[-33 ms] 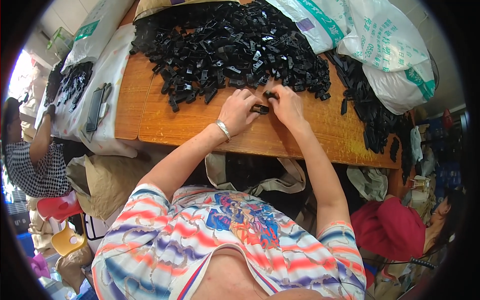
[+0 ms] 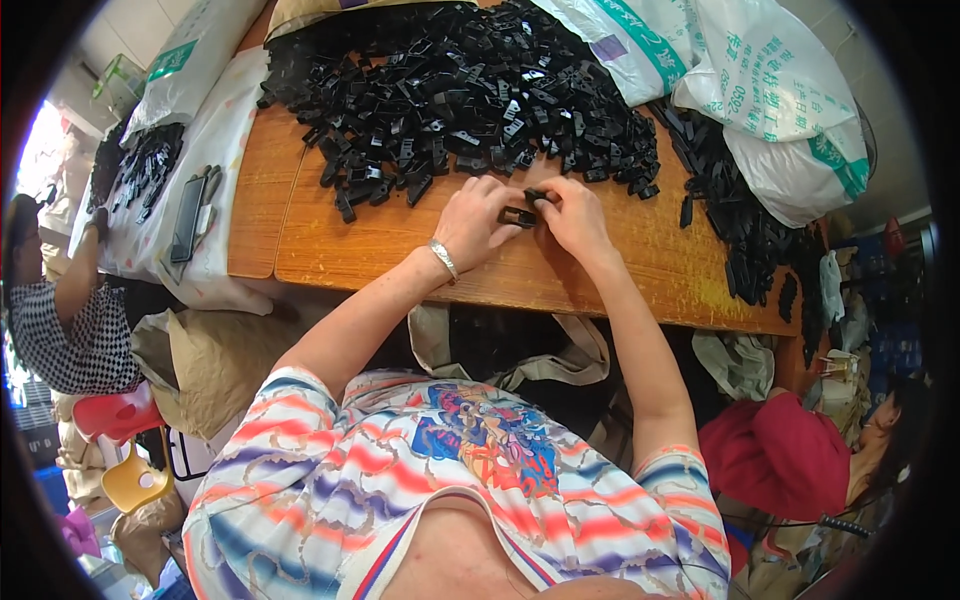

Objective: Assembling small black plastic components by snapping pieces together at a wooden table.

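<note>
Little shifts from a moment ago, so both grips stay closed and full: the left hand (image 2: 470,222) pinches 1 black clip (image 2: 517,216), the right hand (image 2: 576,215) 1 dark piece (image 2: 536,195) just beside it, over the counter (image 2: 340,250), near side of the black pile (image 2: 450,110)

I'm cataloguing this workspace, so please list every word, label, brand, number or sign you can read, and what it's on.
I won't copy printed wording, but here's where print shows:
White bag, upper right: green characters and digits, some legible.
White bag, upper left: pale marks on green, too small to read.
Striped shirt: colourful graphic, any lettering unclear.
Black pieces: no text discernible.
</note>
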`<state>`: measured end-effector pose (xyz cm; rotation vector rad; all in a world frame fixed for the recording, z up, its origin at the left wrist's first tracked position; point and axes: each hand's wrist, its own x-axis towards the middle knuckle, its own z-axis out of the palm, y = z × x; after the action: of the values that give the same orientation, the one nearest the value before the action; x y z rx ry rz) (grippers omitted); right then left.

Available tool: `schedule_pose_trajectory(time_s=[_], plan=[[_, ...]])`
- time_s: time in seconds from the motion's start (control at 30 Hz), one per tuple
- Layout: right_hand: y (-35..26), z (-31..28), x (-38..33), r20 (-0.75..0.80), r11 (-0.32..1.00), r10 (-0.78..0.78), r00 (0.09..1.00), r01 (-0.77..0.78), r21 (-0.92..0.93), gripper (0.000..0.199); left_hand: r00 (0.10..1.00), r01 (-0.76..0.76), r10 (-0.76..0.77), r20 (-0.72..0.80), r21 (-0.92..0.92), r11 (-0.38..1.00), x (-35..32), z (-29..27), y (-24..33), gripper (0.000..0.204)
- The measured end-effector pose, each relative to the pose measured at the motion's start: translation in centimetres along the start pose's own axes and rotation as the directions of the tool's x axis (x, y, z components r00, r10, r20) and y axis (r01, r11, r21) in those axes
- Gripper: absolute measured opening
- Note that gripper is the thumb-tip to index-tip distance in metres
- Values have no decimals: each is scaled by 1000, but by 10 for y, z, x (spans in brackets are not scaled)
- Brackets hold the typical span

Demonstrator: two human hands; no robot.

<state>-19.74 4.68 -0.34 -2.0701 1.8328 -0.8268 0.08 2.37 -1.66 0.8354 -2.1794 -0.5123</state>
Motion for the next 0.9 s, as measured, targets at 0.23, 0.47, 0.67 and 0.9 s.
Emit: schedule_pose_trajectory(time_s=[0.23,0.47,0.67,0.9], plan=[[-36,-17,-36,372,408,367,852,-507,759,23,999,4,6,41,-256,967,-2,-8,13,28],[-53,-8,-56,-203,953,-73,976,128,273,22,911,396,-354,210,-682,615,-6,-8,26,22],[-38,-9,-51,-258,974,4,966,54,221,19,929,369,-330,166,-446,815,-1,-21,14,31],[-41,9,-47,-206,995,-1,979,21,95,21,992,42,-37,121,-34,999,-8,-7,-13,38]])
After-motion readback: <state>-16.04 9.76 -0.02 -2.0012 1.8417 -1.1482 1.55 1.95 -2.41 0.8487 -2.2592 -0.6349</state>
